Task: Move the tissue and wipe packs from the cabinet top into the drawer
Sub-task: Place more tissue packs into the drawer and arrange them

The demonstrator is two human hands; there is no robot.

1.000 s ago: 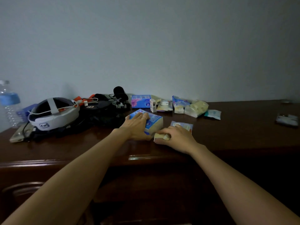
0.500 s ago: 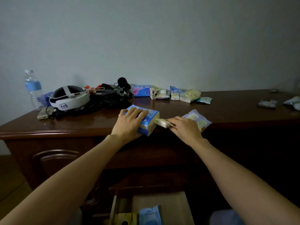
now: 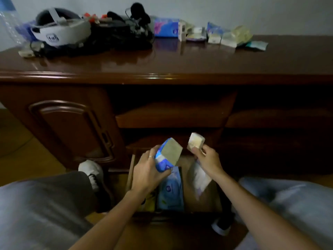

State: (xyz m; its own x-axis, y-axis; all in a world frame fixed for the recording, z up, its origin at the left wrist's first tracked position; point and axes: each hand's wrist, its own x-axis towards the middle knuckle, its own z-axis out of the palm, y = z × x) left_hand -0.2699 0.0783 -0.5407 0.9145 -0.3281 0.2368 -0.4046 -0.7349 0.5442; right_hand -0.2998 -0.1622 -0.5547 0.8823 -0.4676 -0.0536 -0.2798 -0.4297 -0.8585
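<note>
Hands poised over the open drawer point(image 3: 132, 168): left point(image 3: 146, 173) clamps a blue tissue pack point(image 3: 168, 154), right point(image 3: 208, 159) pinches a small pale pack point(image 3: 196, 143)

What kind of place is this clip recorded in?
Probably a room in a home, perhaps a bedroom or living room: a dark glossy wooden cabinet against a plain wall, its low drawer open, and tissue packs, a headset and cables scattered on top.

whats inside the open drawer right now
A blue tissue pack lies flat in the drawer, with something yellow beside it. The left hand and right hand, each holding packs above, cover the rest.
</note>
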